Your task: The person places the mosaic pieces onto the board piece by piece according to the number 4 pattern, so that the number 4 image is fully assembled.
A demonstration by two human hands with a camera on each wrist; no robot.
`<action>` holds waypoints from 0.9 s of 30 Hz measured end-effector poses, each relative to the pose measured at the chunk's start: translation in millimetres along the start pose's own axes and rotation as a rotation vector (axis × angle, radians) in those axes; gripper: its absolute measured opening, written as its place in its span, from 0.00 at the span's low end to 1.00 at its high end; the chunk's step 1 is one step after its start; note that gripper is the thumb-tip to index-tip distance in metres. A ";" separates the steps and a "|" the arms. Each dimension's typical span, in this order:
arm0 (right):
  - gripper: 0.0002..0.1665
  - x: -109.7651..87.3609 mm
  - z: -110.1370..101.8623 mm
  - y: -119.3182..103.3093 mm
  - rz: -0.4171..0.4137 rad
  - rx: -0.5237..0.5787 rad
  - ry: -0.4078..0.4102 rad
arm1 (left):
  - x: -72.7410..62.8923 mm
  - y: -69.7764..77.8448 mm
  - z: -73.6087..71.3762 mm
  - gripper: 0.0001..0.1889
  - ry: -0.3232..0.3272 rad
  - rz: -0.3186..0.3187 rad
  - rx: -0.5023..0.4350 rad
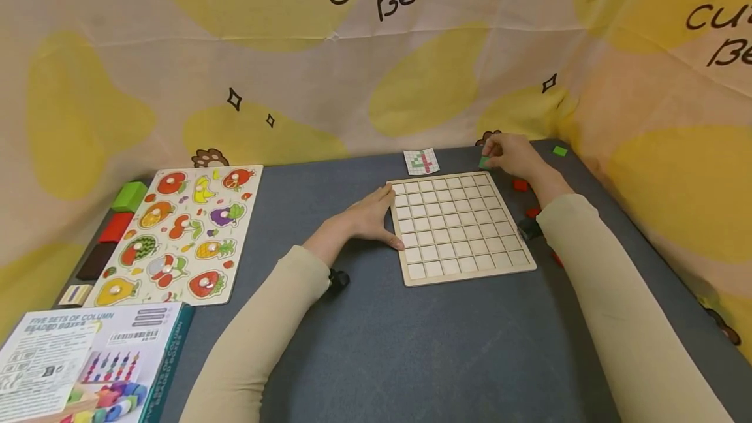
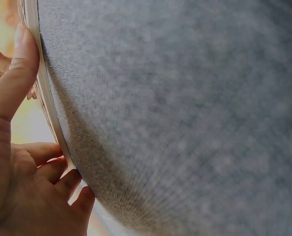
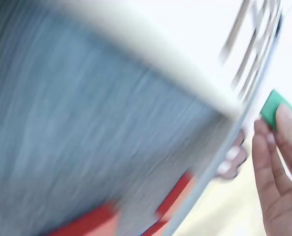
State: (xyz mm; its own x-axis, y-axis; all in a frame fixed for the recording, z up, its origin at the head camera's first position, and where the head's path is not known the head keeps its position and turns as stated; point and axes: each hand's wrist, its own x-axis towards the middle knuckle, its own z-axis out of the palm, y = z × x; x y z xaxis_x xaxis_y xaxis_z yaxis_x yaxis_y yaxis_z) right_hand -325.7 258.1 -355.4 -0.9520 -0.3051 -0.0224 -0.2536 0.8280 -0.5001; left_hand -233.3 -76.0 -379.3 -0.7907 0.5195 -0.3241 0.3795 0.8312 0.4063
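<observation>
A wooden grid board [image 1: 461, 224] with rows of pale square cells lies on the dark table. My left hand [image 1: 371, 217] rests against its left edge, thumb and fingers spread along the side; the left wrist view shows the thumb [image 2: 25, 56] on the rim. Above the board's far right corner, my right hand [image 1: 510, 154] pinches a small green square tile [image 3: 274, 107] between thumb and fingertips. Behind the board lies a small pattern card [image 1: 421, 162] with green and red squares. Red tiles [image 1: 520, 185] lie right of the board, partly hidden by the right forearm.
One light green tile [image 1: 560, 151] is near the table's far right corner. At left lies a fruit puzzle board [image 1: 179, 234], beside green, red and dark blocks [image 1: 116, 227]. A beaded-boxes carton [image 1: 88, 361] sits front left. A printed cloth [image 1: 329, 83] hangs behind the table.
</observation>
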 end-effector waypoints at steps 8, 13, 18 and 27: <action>0.06 9.4 18.2 -32.7 -0.127 0.100 -0.138 | 2.5 1.2 0.4 0.64 0.001 -0.007 0.022; 0.05 11.5 23.9 -38.3 -0.154 0.090 -0.161 | 3.1 1.8 0.1 0.65 0.001 -0.018 0.029; 0.05 11.6 25.1 -38.3 -0.170 0.091 -0.174 | 2.8 2.7 0.1 0.65 0.001 -0.023 0.026; 0.05 11.5 26.9 -39.5 -0.166 0.012 -0.165 | 2.8 2.9 0.0 0.65 0.005 -0.029 0.024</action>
State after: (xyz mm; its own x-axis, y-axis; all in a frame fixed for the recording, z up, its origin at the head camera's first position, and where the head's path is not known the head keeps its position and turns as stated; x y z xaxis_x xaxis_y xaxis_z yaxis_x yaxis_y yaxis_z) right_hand -322.0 209.2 -359.1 -0.8564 -0.5101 -0.0798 -0.4011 0.7547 -0.5192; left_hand -234.4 -72.1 -378.9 -0.8038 0.4945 -0.3307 0.3683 0.8502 0.3761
